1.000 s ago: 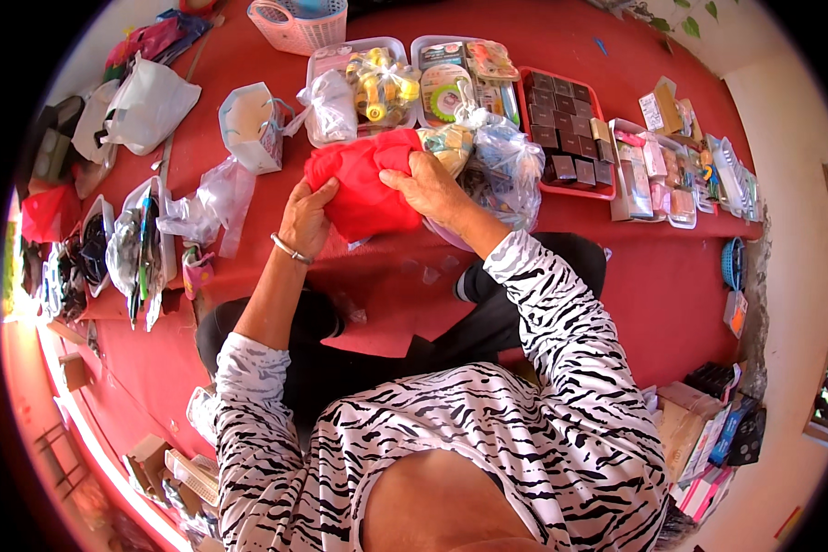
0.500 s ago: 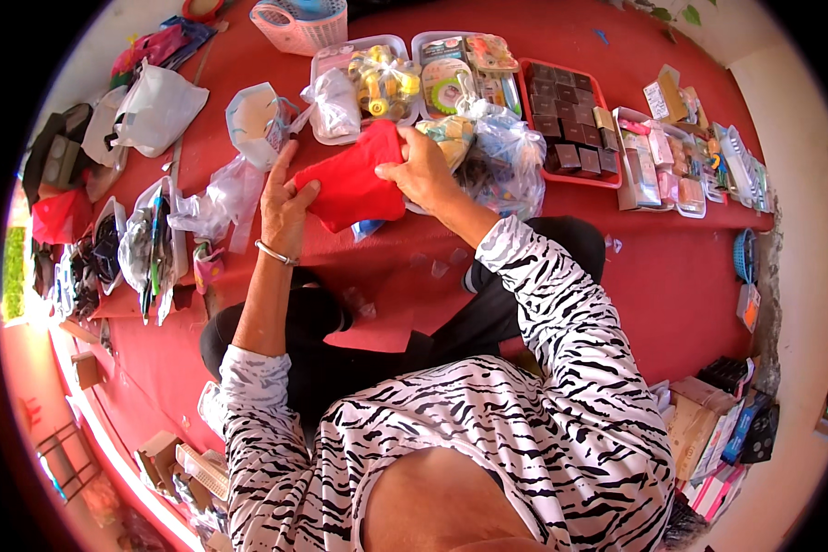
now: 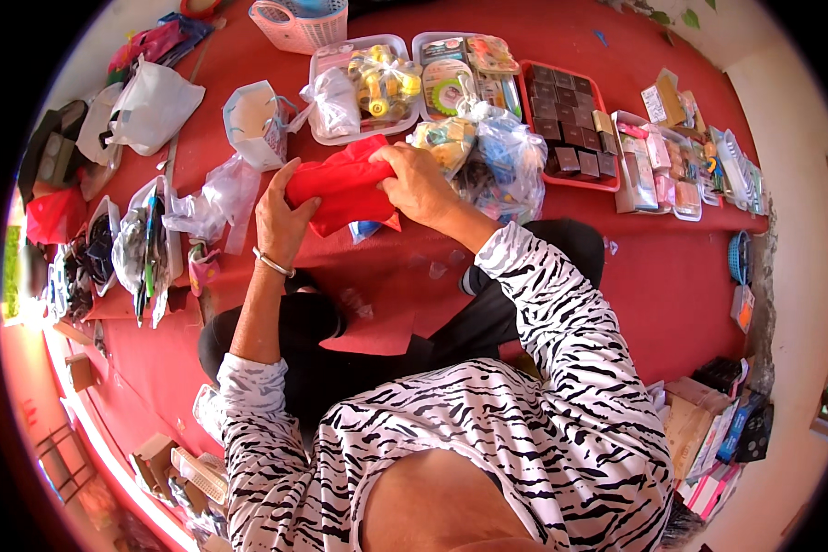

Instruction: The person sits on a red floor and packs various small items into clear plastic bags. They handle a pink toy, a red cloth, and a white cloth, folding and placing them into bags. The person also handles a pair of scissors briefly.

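A bright red piece of soft, cloth-like material (image 3: 340, 189) is stretched between my two hands above my crossed legs. It looks folded, and whether it is a pouch or a plain cloth I cannot tell. My left hand (image 3: 281, 216) grips its left end, thumb in front and fingers behind. At the upper right corner, my right hand (image 3: 419, 184) pinches it between thumb and fingers. Behind it lie clear plastic bags of blue and yellow items (image 3: 506, 161), partly hidden by my right hand. A white paper gift bag (image 3: 253, 124) stands beyond my left hand.
Two clear plastic trays (image 3: 405, 46) of packaged goods stand at the back. To their right are a red tray of dark boxes (image 3: 566, 120) and containers of small pink packages (image 3: 662, 166). Filled baskets (image 3: 161, 239) and a white plastic bag (image 3: 156, 109) line the left.
The red piece has dropped slightly and its upper edge is now folded over towards me. My right hand has shifted a little left and down; both hands keep hold.
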{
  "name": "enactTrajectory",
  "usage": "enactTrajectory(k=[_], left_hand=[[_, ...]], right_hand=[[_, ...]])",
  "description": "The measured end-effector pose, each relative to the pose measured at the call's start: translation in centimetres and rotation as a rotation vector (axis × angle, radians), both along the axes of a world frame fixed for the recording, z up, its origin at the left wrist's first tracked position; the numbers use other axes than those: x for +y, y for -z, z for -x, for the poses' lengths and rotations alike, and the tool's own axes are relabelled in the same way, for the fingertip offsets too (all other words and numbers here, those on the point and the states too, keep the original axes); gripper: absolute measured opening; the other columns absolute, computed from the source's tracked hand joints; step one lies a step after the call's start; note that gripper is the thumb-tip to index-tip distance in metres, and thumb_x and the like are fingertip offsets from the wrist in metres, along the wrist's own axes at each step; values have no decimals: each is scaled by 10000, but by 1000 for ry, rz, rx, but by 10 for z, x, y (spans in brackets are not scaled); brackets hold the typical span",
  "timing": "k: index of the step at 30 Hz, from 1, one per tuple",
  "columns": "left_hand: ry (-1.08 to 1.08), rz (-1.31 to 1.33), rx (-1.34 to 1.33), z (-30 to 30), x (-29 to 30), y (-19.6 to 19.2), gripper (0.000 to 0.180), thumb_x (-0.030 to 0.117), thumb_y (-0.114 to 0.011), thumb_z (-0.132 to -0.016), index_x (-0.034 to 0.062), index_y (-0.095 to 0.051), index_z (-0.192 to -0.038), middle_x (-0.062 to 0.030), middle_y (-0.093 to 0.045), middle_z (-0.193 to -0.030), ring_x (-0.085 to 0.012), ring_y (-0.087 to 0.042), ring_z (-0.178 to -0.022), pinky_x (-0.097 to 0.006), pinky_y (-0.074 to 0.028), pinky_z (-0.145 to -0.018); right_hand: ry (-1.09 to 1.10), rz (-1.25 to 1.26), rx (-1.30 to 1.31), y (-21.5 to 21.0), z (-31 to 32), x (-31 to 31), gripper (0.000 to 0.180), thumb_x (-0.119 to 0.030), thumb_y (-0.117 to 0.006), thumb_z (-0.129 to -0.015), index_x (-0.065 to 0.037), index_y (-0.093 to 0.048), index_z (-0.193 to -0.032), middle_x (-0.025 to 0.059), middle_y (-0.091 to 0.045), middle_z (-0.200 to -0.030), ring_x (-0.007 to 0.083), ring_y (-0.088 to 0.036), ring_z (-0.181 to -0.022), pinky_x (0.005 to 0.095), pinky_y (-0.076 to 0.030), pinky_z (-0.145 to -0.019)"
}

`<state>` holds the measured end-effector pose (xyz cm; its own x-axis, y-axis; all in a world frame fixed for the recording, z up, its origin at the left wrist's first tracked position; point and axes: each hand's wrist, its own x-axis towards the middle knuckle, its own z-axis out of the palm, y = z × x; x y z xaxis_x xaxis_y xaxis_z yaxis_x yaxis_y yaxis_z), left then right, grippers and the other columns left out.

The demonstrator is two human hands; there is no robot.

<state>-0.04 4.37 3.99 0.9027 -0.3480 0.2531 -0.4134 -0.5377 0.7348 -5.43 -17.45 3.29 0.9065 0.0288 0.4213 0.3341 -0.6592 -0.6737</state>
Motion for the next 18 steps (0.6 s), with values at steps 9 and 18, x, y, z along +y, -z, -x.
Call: enactTrajectory(k=[9,18], left_hand=[[-59,-139,-2,-9,-6,-11,217,104,-713,-656,20,-556,-779,-130,-629,-906,-281,-592,-776,-331,-459,-711],[154,575,611,-12,1,-11,172,107,-656,-768,32,-504,-797,-12,-556,-805,-68,-508,-720,-210,-424,-654]], right_hand=[[-71,-143,-90,-19,-17,-9,187,-49,-638,-670,-10,-518,-808,150,-573,-819,317,-563,-782,371,-444,-677],[69,-191,65,-27,-14,-7,267,-129,-648,-745,18,-470,-879,192,-556,-732,326,-561,-708,388,-430,-634]])
